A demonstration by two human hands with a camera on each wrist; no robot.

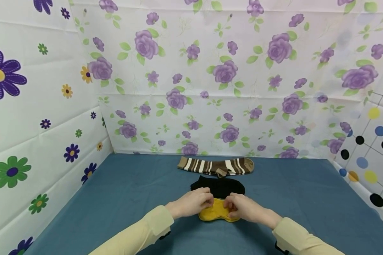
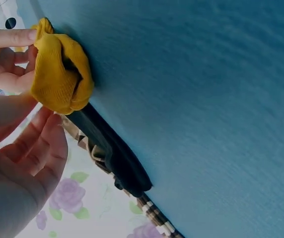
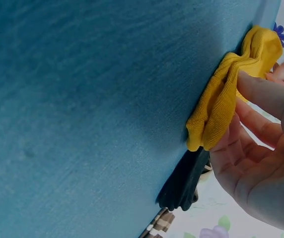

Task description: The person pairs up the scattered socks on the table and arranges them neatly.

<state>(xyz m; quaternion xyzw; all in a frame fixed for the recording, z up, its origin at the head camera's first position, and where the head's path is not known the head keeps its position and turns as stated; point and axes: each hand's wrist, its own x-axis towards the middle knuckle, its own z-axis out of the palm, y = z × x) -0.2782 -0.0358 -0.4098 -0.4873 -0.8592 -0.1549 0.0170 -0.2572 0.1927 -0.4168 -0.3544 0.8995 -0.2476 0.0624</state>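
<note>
Low-cut yellow socks [image 1: 217,211] lie in layers between my two hands. My left hand [image 1: 194,202] pinches their left end near the upper edge. At the other end, my right hand [image 1: 246,208] grips them with thumb and fingers. In the left wrist view the yellow socks [image 2: 57,74] bulge and fold around an opening, beside the left hand [image 2: 25,158]. The right wrist view has the thumb of the right hand [image 3: 266,148] pressed on the yellow socks [image 3: 219,106], whose doubled layers show at the near end.
Black low-cut socks [image 1: 221,187] lie just behind the yellow ones, partly hidden by my hands. Farther back rests a long brown, white and tan striped sock [image 1: 215,166]. All lie on a blue-covered table [image 1: 140,187], enclosed by patterned cloth walls [image 1: 204,117].
</note>
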